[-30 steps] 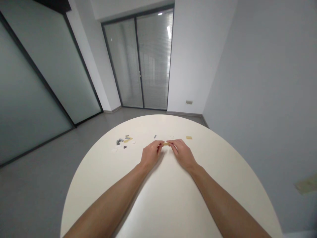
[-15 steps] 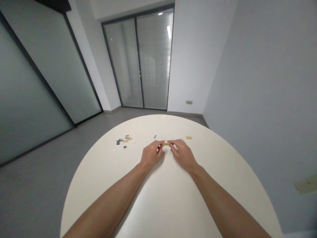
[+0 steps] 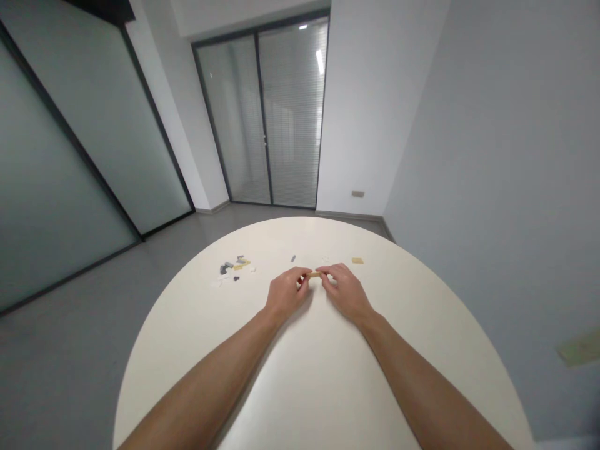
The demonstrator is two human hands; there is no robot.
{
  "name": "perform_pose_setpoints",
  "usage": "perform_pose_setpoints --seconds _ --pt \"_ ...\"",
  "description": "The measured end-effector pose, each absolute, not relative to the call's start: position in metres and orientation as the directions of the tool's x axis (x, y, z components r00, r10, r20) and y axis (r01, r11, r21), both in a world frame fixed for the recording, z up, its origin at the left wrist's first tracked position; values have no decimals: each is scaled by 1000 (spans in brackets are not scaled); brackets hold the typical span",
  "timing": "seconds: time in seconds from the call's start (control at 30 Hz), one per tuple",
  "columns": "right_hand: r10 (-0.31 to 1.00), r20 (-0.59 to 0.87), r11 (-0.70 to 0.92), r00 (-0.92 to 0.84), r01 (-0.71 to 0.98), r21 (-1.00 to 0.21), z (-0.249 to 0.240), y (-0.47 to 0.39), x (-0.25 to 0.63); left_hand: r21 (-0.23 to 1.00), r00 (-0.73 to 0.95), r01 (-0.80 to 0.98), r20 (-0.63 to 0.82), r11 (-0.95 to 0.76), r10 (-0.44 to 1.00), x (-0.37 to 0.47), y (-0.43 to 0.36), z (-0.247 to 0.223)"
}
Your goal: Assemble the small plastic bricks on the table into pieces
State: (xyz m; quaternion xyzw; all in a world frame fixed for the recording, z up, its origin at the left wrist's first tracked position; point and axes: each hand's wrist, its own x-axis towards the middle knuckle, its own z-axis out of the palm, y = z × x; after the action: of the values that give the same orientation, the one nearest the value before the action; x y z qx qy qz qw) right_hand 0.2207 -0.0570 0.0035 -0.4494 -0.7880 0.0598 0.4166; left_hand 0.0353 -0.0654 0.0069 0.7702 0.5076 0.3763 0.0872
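Note:
Between my two hands is a small tan building-brick piece (image 3: 314, 275), long and thin. The fingertips of my left hand (image 3: 289, 289) pinch its left end, where a bit of red shows by the fingers. My right hand (image 3: 344, 287) has its thumb and fingers closed on the right end. The fingers cover both ends, so its full shape is hidden. Beyond the hands lie a small grey piece (image 3: 293, 258) and some tiny white pieces (image 3: 325, 259). A flat tan piece (image 3: 357, 260) rests past my right hand.
A round white table (image 3: 300, 375) fills the lower view. On its left side lies a loose pile of small grey, black, yellow and white pieces (image 3: 240, 262). A glass door (image 3: 267, 119) stands behind the table, and a wall (image 3: 506, 156) rises at the right.
The tan piece has tilted slightly, its right end shifting a little, with the right fingertips moving slightly left over it. Both hands keep their hold, and the loose pieces have not moved.

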Motion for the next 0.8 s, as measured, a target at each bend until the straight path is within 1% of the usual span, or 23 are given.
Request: perform_pose_setpoints --seconds 0.27,0.57,0.8 --pt "760 593 594 -265 654 -469 4 -58 220 523 173 729 482 -441 859 35 -66 10" --pt "757 600 593 -258 657 -466 4 -59 220 526 192 723 471 -448 861 35 -68 12" --pt "779 575 569 -251 668 -480 6 -60 219 530 187 715 483 -456 855 34 -66 9"
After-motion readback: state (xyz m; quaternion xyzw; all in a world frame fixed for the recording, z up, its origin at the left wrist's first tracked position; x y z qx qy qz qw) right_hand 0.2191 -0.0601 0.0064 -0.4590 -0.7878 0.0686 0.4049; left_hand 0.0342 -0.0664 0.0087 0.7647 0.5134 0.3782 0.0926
